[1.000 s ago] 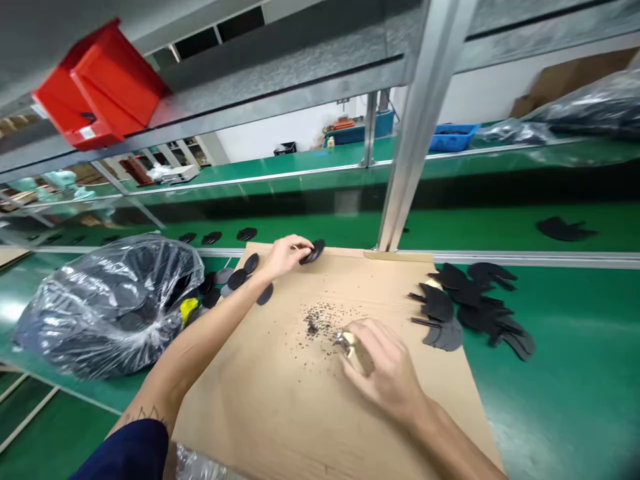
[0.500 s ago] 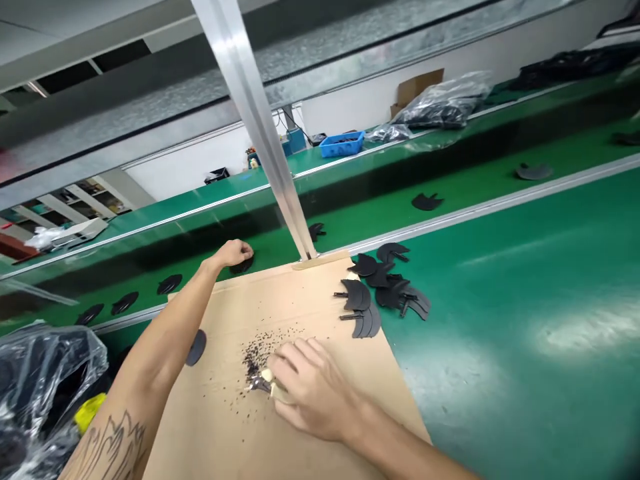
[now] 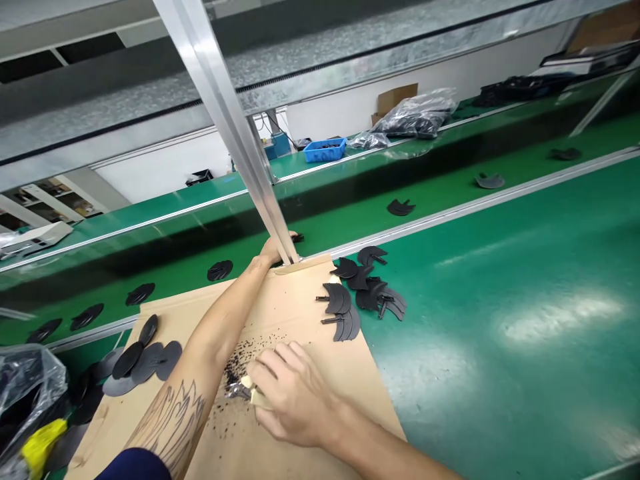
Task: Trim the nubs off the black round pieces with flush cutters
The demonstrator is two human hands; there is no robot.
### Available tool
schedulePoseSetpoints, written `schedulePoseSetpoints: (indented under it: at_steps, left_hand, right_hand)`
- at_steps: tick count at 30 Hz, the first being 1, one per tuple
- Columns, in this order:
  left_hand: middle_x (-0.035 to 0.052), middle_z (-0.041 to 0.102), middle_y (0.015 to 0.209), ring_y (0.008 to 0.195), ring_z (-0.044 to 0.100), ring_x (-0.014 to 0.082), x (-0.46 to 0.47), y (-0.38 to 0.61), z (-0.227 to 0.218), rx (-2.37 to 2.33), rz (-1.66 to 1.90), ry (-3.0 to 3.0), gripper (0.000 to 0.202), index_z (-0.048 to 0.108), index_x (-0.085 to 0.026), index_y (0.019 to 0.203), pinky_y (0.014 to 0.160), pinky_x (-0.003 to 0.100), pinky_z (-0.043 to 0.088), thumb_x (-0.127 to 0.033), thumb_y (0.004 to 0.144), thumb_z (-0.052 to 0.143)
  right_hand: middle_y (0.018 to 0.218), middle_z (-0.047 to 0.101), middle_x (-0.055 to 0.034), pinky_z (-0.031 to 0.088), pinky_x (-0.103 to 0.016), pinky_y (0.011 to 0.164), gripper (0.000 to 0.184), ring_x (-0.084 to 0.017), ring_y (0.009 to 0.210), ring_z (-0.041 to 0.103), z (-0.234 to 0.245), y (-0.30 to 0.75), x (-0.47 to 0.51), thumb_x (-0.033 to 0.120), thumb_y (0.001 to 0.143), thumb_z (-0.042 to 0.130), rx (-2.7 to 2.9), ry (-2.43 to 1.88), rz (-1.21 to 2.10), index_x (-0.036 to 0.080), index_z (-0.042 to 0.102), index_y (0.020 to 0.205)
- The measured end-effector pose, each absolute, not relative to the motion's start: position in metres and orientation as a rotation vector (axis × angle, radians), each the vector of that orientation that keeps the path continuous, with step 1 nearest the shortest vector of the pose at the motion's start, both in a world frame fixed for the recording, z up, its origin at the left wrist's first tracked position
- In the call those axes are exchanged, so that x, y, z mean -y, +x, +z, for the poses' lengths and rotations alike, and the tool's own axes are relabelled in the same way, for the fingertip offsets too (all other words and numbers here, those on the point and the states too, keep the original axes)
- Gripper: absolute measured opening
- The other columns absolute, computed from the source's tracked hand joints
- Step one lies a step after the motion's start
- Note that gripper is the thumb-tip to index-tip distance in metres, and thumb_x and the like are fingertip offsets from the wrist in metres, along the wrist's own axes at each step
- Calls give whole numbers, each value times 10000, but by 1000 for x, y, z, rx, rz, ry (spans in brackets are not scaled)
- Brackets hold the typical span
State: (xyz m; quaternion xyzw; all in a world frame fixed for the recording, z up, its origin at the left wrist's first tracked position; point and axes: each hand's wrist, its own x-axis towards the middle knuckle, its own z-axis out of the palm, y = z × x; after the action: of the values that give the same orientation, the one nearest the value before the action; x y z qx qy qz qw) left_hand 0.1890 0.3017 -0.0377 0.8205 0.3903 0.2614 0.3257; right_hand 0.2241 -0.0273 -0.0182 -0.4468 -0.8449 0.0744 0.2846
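Over cardboard [image 3: 295,293] on green benching [image 3: 475,287], the right grip [image 3: 295,395] clamps a tool [image 3: 241,391]; the left grip [image 3: 271,249], behind a post [image 3: 223,103], is unclear.

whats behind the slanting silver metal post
Partly behind the slanting silver metal post is the left hand, over a green surface. A fingertip and a small black piece show past the post's right edge. The post covers other fingers, so the grip is hidden.
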Motion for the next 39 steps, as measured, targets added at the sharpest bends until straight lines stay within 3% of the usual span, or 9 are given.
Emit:
schedulePoseSetpoints:
  at_steps: [6,9,12,16,20,25,30,34,39]
  left_hand:
    - [66,724,828,925,731,284,-278,130,-21,-1238,874,1873,165,638,-174,892,934,439,559,-202,738,689]
    - [30,684,768,760,728,223,-243,90,-12,-1239,963,1743,156,593,-166,849,820,407,585,-231,735,676]
    - [38,695,824,836,719,227,-197,54,1,-1198,1083,1679,187,594,-173,809,846,390,569,-275,715,721]
    - [80,723,913,967,700,259,-133,26,21,-876,1105,1636,267,639,-177,791,897,404,553,-371,730,813]
    - [136,715,1023,976,701,265,-78,25,31,-557,838,1748,330,683,-185,767,898,431,563,-501,818,764]
    - [125,672,1108,1084,682,253,-51,30,26,-487,790,1894,205,685,-216,851,974,410,552,-403,926,650]
    - [137,655,1204,1171,621,281,-67,-18,21,-1153,659,2406,240,643,-189,1162,1042,459,500,-236,938,569]
    - [179,651,1097,1081,633,353,-81,-72,17,-2015,209,2383,169,651,-138,1031,916,474,530,-234,897,610]
    - [106,643,979,905,666,263,-82,-96,6,-2007,160,2317,108,600,-183,866,844,379,536,-158,918,509]
  right_hand:
    - [941,604,-75,377,-359,767,256,-232,847,488,-20,222,25,97,807,473,1950,-1168,363,185,566,1029]
    - [854,578,-44,385,-330,735,167,-208,789,502,-17,223,21,110,879,435,1756,-1107,510,207,549,952]
    - [795,557,-11,402,-298,705,99,-176,729,505,-12,223,16,227,969,462,1553,-1097,731,214,543,915]
    - [790,567,2,431,-274,688,228,-162,717,524,-5,223,10,429,966,538,1306,-1099,1050,211,566,907]
    - [775,604,2,462,-278,700,389,-164,715,547,5,220,7,588,852,682,1138,-1069,1370,212,615,924]
    - [959,706,-46,517,-314,830,583,-237,962,652,17,216,8,511,627,909,1006,-1017,1712,226,675,1079]
    - [865,682,-38,519,-322,761,575,-214,827,643,17,218,7,513,569,937,972,-1121,1650,207,690,988]
    - [650,572,35,450,-285,615,466,-139,616,535,12,217,6,477,591,927,903,-1154,1530,206,597,777]
    - [636,565,33,459,-296,602,445,-144,598,573,10,215,5,427,628,895,831,-1137,1544,211,518,723]
